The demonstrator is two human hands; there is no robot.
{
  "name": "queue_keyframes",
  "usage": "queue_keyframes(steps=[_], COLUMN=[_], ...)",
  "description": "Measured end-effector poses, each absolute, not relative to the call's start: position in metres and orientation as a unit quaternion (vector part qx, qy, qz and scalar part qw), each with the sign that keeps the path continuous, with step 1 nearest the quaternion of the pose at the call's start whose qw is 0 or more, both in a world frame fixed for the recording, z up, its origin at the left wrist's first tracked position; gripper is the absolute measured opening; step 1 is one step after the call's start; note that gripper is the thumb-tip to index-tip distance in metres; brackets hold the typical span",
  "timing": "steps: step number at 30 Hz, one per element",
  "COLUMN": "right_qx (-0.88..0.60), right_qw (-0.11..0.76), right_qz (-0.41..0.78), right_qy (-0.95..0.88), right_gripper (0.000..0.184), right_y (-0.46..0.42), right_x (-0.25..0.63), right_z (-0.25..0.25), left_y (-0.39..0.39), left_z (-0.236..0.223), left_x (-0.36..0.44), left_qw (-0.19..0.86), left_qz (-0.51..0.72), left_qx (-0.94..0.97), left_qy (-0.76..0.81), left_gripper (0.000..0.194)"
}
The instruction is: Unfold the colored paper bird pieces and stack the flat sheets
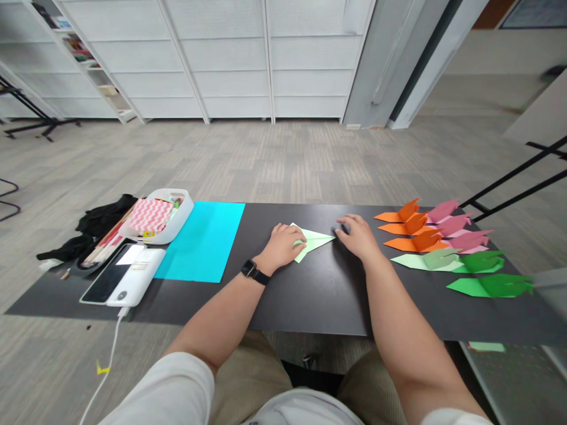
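Office-like room with grey carpet [274, 159] and white cabinets [234, 59].

The single camera, worn on the person's head, is facing forward and down, looking from above the lap [241, 378] onto the nearby left hand [283, 243], right hand [358, 237] and tabletop [305, 307], and taking in the floor [283, 159] beyond.

Left hand [282, 244]: fingers [296, 237] on the folded pale-green paper [315, 239]. Right hand [357, 236]: at the paper's pointed tip, contact unclear. Folded paper birds [438, 260] on the bench [305, 301], right end.
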State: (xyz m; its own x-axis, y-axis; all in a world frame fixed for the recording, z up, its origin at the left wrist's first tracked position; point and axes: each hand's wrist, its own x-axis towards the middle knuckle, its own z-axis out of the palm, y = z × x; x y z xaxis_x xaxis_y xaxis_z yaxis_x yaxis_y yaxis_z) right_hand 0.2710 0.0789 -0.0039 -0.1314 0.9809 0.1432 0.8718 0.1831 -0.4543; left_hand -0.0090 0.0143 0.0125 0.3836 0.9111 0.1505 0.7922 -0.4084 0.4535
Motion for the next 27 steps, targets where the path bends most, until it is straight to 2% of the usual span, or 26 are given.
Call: queue_keyframes(steps=[3, 6, 13, 22, 27], right_qx=[-0.611, -0.608, -0.584, -0.627, -0.625], right_qw=[0.222, 0.229, 0.214, 0.152, 0.155], right_qz=[0.138, 0.144, 0.167, 0.154, 0.143], right_qy=[-0.747, -0.747, -0.765, -0.748, -0.752], right_gripper=[0.021, 0.017, 0.018, 0.031, 0.029], right_y=[0.078, 0.078, 0.077, 0.073, 0.074], right_x=[0.270, 0.272, 0.274, 0.264, 0.265], right_z=[-0.005, -0.005, -0.001, -0.003, -0.004], left_y=[0.015, 0.015, 0.017, 0.019, 0.020], left_z=[0.012, 0.011, 0.012, 0.011, 0.008], left_x=[-0.009, -0.009, -0.009, -0.010, -0.011], left_qw=[0.157, 0.153, 0.143, 0.146, 0.143], left_qz=[0.196, 0.200, 0.198, 0.204, 0.209], left_qx=[0.815, 0.817, 0.825, 0.833, 0.832], left_qy=[0.522, 0.519, 0.509, 0.494, 0.493], left_gripper=[0.012, 0.010, 0.007, 0.008, 0.007])
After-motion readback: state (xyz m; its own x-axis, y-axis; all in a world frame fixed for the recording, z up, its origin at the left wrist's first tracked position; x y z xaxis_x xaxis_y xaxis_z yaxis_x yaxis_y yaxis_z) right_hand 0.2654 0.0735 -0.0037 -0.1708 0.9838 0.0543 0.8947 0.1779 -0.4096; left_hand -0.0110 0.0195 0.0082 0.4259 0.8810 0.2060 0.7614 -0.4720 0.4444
